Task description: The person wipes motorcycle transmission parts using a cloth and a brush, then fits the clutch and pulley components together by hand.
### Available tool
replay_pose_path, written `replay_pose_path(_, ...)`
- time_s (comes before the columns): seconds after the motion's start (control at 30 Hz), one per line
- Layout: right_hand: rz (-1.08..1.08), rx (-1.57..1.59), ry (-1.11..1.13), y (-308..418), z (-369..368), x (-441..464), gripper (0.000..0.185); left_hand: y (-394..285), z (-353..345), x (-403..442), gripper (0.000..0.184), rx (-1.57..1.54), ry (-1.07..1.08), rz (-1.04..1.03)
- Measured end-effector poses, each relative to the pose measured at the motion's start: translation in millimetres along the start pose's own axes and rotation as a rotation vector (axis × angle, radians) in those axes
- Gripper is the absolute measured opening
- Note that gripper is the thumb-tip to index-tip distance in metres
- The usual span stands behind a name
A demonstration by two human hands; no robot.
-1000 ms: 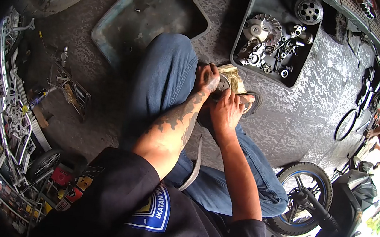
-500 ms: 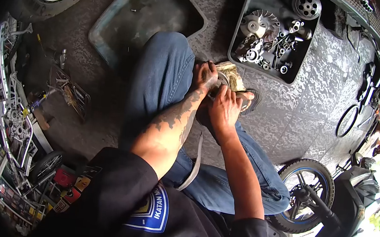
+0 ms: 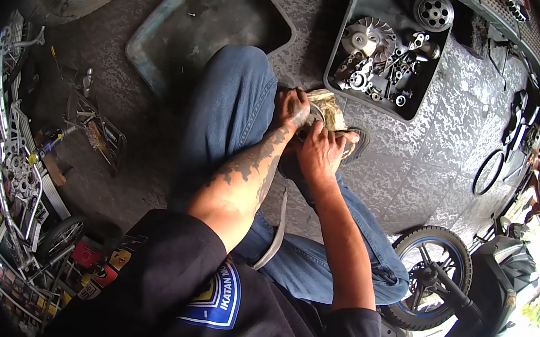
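Close together above my crossed legs, both hands work at a round grey metal part (image 3: 316,113) whose curved rim shows between them. My left hand (image 3: 293,108) is closed around the part's left side, its fingers curled. My right hand (image 3: 322,149) presses on the near side with bent fingers and the thumb pointing right; its fingertips partly cover the part. Just beyond the part is a crumpled yellowish-brown thing (image 3: 329,109), perhaps a rag. A sandal sole (image 3: 358,145) shows to the right of my right hand.
Ahead lies a dark shallow tray (image 3: 232,26) with a small screw. Another black tray (image 3: 382,103) holds a finned fan (image 3: 369,39), a round drum and several metal parts. A belt (image 3: 489,172) lies right. A motorcycle wheel (image 3: 433,278) stands near right; racks of parts line the left.
My hands stay nearly in the same place on the round metal part. The view shifts slightly, and a person at the far right has moved a little.
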State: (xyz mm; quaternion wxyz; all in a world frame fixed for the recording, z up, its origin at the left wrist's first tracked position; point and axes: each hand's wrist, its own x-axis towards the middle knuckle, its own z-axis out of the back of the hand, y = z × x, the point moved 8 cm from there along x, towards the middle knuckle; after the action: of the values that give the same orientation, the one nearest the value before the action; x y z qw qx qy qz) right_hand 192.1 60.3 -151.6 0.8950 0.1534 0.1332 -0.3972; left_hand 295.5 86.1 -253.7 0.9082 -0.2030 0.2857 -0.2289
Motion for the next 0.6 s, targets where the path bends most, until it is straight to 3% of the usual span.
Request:
replay_pose_path(0.23,-0.077,0.007,-0.008,1.8,-0.5,-4.0,0.015,24.1,-37.6,1.7,0.038,0.130,-0.191,-0.139)
replay_pose_path(0.43,-0.077,0.032,0.023,-4.8,1.4,-2.7,0.015,4.4,-4.9,1.0,0.035,0.011,-0.030,0.032)
replay_pose_path(0.5,-0.050,0.017,0.062,-2.2,-2.6,-4.7,0.038,-3.5,3.9,-2.0,0.033,0.046,-0.058,-0.030)
replay_pose_path(0.6,0.030,0.007,0.017,4.2,-0.6,-3.1,0.029,3.0,-4.0,2.0,0.034,0.055,0.007,-0.026)
